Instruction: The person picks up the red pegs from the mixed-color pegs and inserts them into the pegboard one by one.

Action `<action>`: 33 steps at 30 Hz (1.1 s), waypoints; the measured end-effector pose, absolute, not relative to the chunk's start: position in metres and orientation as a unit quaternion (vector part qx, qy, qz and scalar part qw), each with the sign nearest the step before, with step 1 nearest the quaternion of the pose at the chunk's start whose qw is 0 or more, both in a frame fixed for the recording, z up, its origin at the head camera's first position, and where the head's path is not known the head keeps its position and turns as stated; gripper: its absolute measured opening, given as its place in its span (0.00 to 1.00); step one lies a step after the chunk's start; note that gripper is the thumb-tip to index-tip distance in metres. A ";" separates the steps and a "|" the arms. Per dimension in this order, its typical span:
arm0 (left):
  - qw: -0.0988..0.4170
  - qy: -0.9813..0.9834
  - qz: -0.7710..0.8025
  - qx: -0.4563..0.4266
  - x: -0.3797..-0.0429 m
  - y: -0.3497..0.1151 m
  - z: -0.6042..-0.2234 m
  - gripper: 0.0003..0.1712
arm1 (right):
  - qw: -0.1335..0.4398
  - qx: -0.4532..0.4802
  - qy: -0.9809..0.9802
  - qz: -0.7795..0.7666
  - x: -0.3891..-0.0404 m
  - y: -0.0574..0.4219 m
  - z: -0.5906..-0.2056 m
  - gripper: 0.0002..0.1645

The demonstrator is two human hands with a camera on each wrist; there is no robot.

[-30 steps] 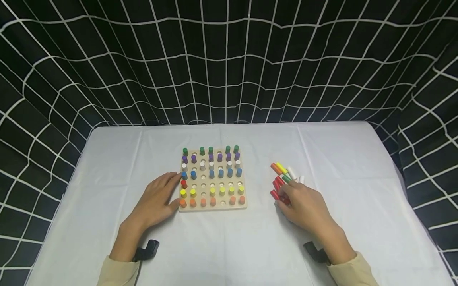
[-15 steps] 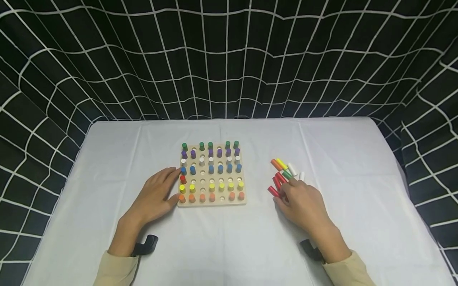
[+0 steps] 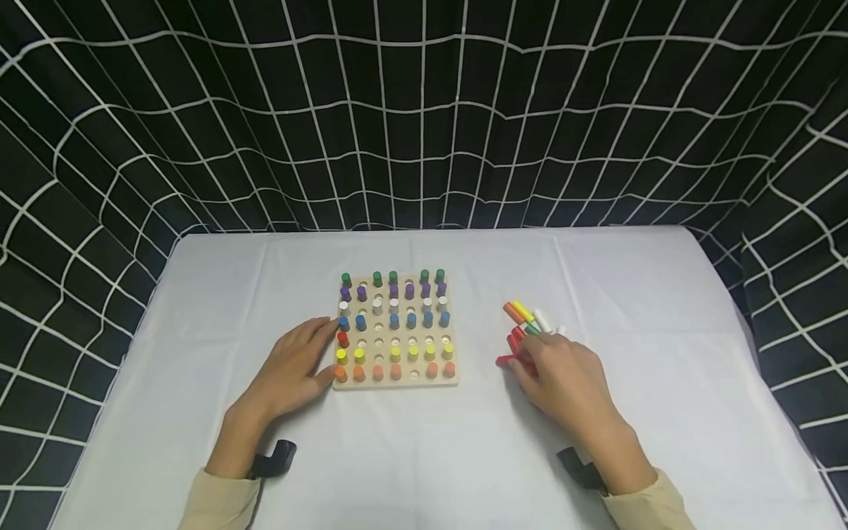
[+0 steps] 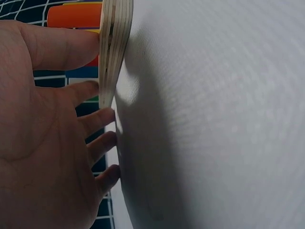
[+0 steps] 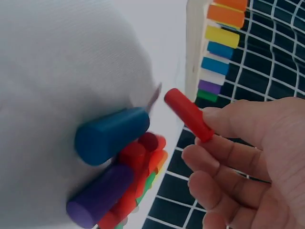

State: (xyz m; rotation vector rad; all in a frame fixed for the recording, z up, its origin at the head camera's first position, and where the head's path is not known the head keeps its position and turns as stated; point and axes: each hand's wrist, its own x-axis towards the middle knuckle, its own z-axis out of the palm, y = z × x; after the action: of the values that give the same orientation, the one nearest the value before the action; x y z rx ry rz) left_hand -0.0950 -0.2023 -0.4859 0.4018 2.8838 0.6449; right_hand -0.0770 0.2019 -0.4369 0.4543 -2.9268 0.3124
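Note:
My left hand (image 3: 291, 372) rests at the left edge of a wooden pegboard (image 3: 367, 384), fingers extended. In the left wrist view the thumb and index fingertip touch the board's side (image 4: 112, 52). Colored pegs stand upright in its rows; the red row has one red peg (image 3: 342, 339) at the left and bare holes beside it. Over the loose pegs at the right, my right hand (image 3: 566, 375) pinches a red peg (image 5: 188, 112) between thumb and index finger. Below it lie a blue peg (image 5: 112, 136), a purple peg (image 5: 100, 195) and several red pegs, which the hand partly hides in the head view.
Orange (image 3: 513, 313), yellow (image 3: 523, 311), white (image 3: 542, 320) and green (image 3: 532, 329) pegs lie loose just beyond the right hand. A white cloth (image 3: 424, 456) covers the table. Dark curtain (image 3: 424, 132) with a white grid surrounds its back and sides.
Between the right thumb and fingers a red peg has come up from the pile, and it now points left. The left hand keeps its place at the board; the head view has shifted slightly.

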 end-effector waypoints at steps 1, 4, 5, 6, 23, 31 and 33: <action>0.082 0.964 0.214 0.134 -0.095 -0.202 -0.487 0.45 | 0.081 0.151 -0.979 0.109 -0.077 0.201 -0.437 0.12; 0.086 0.964 0.213 0.134 -0.097 -0.201 -0.487 0.45 | 0.095 0.158 -0.975 0.122 -0.079 0.197 -0.437 0.09; 0.086 0.964 0.213 0.133 -0.097 -0.202 -0.487 0.45 | 0.102 0.162 -0.973 0.125 -0.080 0.196 -0.437 0.07; 0.085 0.964 0.213 0.134 -0.097 -0.202 -0.486 0.45 | 0.108 0.167 -0.972 0.127 -0.081 0.194 -0.437 0.05; 0.076 0.962 0.222 0.140 -0.094 -0.199 -0.487 0.44 | 0.110 0.194 -0.968 0.117 -0.089 0.175 -0.433 0.05; 0.079 0.963 0.217 0.135 -0.096 -0.200 -0.489 0.44 | 0.104 0.199 -0.967 0.121 -0.091 0.175 -0.432 0.06; 0.080 0.964 0.216 0.134 -0.095 -0.201 -0.490 0.44 | 0.105 0.202 -0.966 0.122 -0.091 0.175 -0.435 0.06</action>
State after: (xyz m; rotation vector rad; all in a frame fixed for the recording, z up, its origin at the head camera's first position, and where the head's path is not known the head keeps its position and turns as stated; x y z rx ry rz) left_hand -0.0954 -0.2013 -0.4899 0.4001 2.8835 0.6453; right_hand -0.0906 0.1749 -0.4345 0.5950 -2.8476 0.3604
